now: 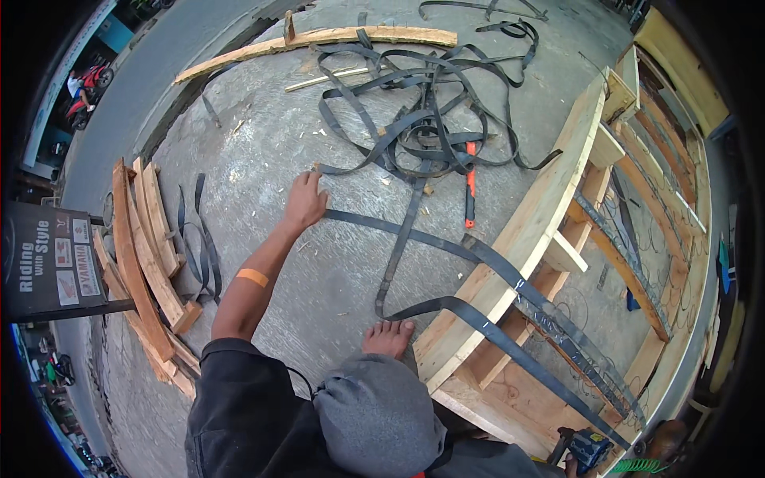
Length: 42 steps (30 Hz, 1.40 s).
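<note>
My left hand [305, 201] is closed around a flat black strap [374, 223] above the concrete floor. From that hand the strap runs right to a wooden frame [510, 287] with crosspieces. A second black strap [458, 307] bends near my bare foot [388, 338] and crosses the frame below the first. At the lower right edge, my right hand [571, 465] is partly in view, with its fingers on a dark power tool [588, 448] at the frame's corner. The tool's exact kind is hard to make out. A green coiled hose [637, 465] lies beside it.
A tangle of black straps [430, 111] covers the floor ahead, with a red-and-black handled tool [470, 185] at its edge. Curved wooden pieces [147, 247] are stacked left, near a dark sign [56, 259]. A long beam [319, 41] lies beyond, and a road [151, 80] runs past.
</note>
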Tool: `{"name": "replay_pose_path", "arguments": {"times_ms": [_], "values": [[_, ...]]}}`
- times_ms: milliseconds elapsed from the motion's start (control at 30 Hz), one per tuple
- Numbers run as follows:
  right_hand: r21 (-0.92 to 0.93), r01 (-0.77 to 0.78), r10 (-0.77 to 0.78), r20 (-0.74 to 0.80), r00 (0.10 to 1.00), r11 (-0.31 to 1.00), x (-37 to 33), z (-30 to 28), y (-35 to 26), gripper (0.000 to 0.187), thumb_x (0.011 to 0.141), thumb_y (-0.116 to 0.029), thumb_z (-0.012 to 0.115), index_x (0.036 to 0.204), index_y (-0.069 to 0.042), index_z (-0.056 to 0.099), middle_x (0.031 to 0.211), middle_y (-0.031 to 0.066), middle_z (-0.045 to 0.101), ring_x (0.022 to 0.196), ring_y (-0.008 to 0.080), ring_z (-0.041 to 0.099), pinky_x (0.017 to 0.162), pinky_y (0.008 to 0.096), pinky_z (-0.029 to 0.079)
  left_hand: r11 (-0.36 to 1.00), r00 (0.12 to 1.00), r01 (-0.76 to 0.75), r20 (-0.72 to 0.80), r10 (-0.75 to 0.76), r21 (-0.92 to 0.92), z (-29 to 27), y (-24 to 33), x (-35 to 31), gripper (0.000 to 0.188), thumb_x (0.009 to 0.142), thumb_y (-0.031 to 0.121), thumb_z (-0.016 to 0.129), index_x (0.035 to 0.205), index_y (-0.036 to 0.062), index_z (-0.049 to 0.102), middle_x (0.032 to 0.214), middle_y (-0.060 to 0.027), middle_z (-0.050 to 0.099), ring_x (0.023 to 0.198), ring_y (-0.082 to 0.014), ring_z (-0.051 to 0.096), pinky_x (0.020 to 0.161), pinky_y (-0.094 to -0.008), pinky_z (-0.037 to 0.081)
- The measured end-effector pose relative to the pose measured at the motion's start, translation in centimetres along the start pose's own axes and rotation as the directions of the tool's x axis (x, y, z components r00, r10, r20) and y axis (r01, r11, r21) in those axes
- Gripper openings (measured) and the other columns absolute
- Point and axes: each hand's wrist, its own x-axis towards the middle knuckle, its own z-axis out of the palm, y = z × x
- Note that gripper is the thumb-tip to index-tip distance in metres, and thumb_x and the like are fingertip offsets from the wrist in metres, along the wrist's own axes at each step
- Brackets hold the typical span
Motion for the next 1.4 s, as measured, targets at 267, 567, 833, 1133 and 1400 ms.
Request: {"name": "replay_pose_path", "arguments": {"times_ms": [267,567,833,1133,1400], "values": [[-0.112,-0.061,0.047,-0.121,0.992,0.992,0.7,-5.3,3.8,0.063,0.087,-0.009,0.077,0.141,0.006,0.049,0.114,0.0186,0.069,0.102,0.0252,0.065,0.094,0.0356,0.051,0.988,0.957,0.131,0.272,-0.104,-0.083,5.1,5.7,8.6,0.023,0.092,0.024,0.071,0.097,0.0019,0.067,0.09,-0.0153,0.07,0.081,-0.0332,0.069,0.08,-0.0434,0.055],[-0.078,-0.074,0.064,-0.119,0.991,0.994,0.4,-4.9,5.3,0.065,0.086,-0.008,0.078,0.143,0.007,0.048,0.115,0.019,0.07,0.103,0.0253,0.066,0.095,0.0356,0.051,0.617,0.8,0.565,0.179,-0.573,-0.548,-14.8,-5.4,-6.4,0.017,0.106,0.017,0.055,0.104,0.0012,0.062,0.084,-0.003,0.06,0.068,-0.0133,0.061,0.063,-0.0286,0.05],[-0.082,-0.054,0.046,-0.098,0.994,0.995,0.6,-5.1,5.9,0.068,0.086,-0.007,0.078,0.144,0.007,0.048,0.116,0.0193,0.07,0.103,0.0254,0.066,0.095,0.0356,0.051,0.068,0.473,0.499,0.206,-0.856,-0.864,-20.6,-10.2,-21.7,0.025,0.101,-0.001,0.052,0.125,-0.0013,0.059,0.097,-0.0119,0.067,0.075,-0.0206,0.07,0.063,-0.0313,0.061],[-0.173,0.054,-0.058,-0.016,0.998,0.984,0.5,-5.4,8.9,0.067,0.087,-0.012,0.076,0.145,0.005,0.048,0.122,0.016,0.068,0.107,0.0283,0.064,0.096,0.0373,0.05,0.987,0.952,0.101,0.274,-0.133,0.126,-7.6,-3.2,-12.3,0.043,0.091,0.01,0.069,0.133,0.0063,0.06,0.121,-0.0174,0.066,0.118,-0.0388,0.061,0.103,-0.0517,0.047],[-0.095,-0.084,0.08,-0.054,0.995,0.992,-1.4,-5.4,5.5,0.065,0.088,-0.013,0.074,0.145,0.005,0.048,0.127,0.0164,0.066,0.11,0.0282,0.063,0.097,0.0372,0.049,0.957,0.858,0.244,0.425,-0.289,0.158,-3.2,-1.7,-10.1,0.028,0.092,0.02,0.07,0.113,0.0061,0.058,0.103,-0.0215,0.069,0.105,-0.0401,0.067,0.084,-0.0502,0.052]]}}
